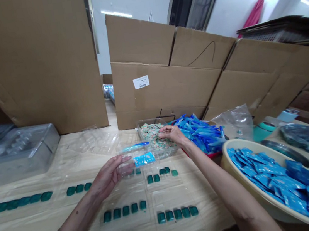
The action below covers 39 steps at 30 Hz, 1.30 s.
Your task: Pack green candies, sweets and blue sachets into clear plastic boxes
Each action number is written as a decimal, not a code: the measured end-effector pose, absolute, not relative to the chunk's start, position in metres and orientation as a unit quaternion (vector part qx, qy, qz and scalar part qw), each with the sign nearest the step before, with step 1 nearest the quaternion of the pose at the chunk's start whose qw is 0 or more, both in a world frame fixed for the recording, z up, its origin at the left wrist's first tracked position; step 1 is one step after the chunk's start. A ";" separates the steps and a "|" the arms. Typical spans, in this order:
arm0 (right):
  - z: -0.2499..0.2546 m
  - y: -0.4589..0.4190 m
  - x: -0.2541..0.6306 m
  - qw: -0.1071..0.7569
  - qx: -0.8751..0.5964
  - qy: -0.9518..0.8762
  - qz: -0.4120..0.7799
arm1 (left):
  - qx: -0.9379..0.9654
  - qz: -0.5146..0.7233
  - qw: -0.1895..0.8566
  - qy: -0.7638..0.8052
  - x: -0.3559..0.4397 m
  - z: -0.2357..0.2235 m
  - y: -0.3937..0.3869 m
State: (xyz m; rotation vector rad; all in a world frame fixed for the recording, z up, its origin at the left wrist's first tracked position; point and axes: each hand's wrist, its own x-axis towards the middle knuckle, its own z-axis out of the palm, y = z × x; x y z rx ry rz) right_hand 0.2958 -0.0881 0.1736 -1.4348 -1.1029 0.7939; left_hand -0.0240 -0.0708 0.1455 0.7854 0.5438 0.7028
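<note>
My left hand [110,176] grips the left end of a clear plastic tray [128,159], fingers closed on its edge. In this tray lie a blue pen-shaped piece [135,147] and a light-blue patterned packet [144,159]. My right hand [172,133] reaches into a clear container [165,153] full of small pale pieces [152,131] with green and orange marks. Its fingertips are pinched together there; what they hold, if anything, is too small to make out. Below my hands, clear trays [179,226] with rows of dark green blocks [177,214] lie on the table.
A heap of blue pen-shaped pieces [201,133] fills a red tray right of my right hand. Nearer stands a cream basin [228,158] of blue packets [283,185]. Cardboard [164,86] walls the back. Clear plastic boxes [19,152] stand at left, a teal cup [263,129] at right.
</note>
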 end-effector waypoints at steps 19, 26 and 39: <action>0.201 -0.110 0.140 0.281 -0.566 -0.714 0.302 | 0.376 0.355 0.842 0.151 -0.021 0.140 -0.082; 0.212 -0.106 0.136 0.164 -0.446 -0.852 0.221 | 0.361 0.359 0.849 0.142 -0.019 0.137 -0.083; 0.216 -0.117 0.132 0.150 -0.400 -0.896 0.125 | 0.337 0.360 0.860 0.128 -0.019 0.131 -0.081</action>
